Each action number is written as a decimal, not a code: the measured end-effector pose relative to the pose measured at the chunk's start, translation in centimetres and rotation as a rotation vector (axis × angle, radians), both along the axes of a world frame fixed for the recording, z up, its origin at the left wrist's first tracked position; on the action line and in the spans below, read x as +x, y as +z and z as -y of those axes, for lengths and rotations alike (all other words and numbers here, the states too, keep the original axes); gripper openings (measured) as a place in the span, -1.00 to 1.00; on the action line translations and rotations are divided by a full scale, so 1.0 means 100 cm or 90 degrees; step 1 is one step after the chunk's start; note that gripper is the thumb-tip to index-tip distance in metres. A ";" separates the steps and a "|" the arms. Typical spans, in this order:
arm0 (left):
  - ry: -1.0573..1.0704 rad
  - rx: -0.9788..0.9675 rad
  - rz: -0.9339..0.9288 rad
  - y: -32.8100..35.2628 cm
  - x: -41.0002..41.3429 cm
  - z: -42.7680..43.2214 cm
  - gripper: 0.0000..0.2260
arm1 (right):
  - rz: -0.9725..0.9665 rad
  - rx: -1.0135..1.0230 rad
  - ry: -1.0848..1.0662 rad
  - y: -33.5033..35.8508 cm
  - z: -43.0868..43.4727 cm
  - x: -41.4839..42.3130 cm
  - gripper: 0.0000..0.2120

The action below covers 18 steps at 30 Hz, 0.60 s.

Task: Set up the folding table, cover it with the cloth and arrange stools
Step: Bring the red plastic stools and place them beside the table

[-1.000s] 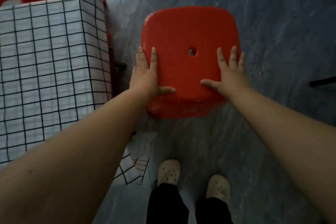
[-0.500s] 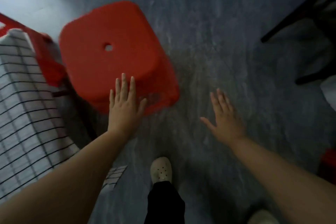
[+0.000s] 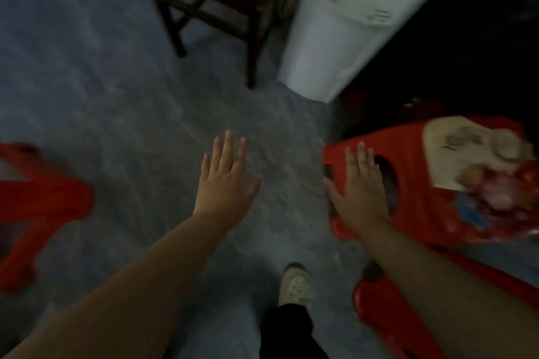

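The grey mottled stone-look floor (image 3: pixel 122 102) fills most of the view, with a white upright panel (image 3: pixel 344 26) and a dark wooden chair frame (image 3: pixel 210 9) at the far side. At the right stands a red plastic stool (image 3: pixel 420 201) with a slot in its seat and a pale printed bag (image 3: pixel 478 160) lying on its far half; the seat faces up, and blur hides which way its long side runs. A second red plastic stool (image 3: pixel 38 207) sits well apart at the left edge, smeared by motion. The right hand (image 3: pixel 360 192) lies flat over the near corner of the right stool, fingers spread and not yet curled around anything, probably reaching to take it next. The left hand (image 3: pixel 226 181) hangs over bare floor, fingers extended and loose, holding nothing. 1 pale shoe (image 3: pixel 294 285) points forward between the arms.
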<state>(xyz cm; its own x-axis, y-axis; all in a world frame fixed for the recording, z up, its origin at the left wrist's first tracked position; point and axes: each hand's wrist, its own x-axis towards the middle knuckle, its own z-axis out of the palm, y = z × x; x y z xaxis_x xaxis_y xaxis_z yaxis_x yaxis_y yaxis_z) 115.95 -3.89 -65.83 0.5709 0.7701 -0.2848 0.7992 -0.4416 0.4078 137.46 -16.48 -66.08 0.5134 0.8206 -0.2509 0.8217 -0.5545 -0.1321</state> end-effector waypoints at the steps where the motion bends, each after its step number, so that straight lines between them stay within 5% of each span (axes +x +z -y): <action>1: -0.027 -0.003 0.009 0.003 0.037 0.015 -0.32 | 0.007 -0.007 -0.024 0.005 0.020 0.029 -0.24; 10: -0.204 -0.122 0.050 0.010 0.252 0.144 -0.34 | -0.002 -0.052 -0.271 0.006 0.191 0.201 -0.21; 18: -0.224 -0.161 0.006 -0.015 0.296 0.183 -0.36 | -0.040 -0.072 -0.307 -0.022 0.212 0.185 -0.25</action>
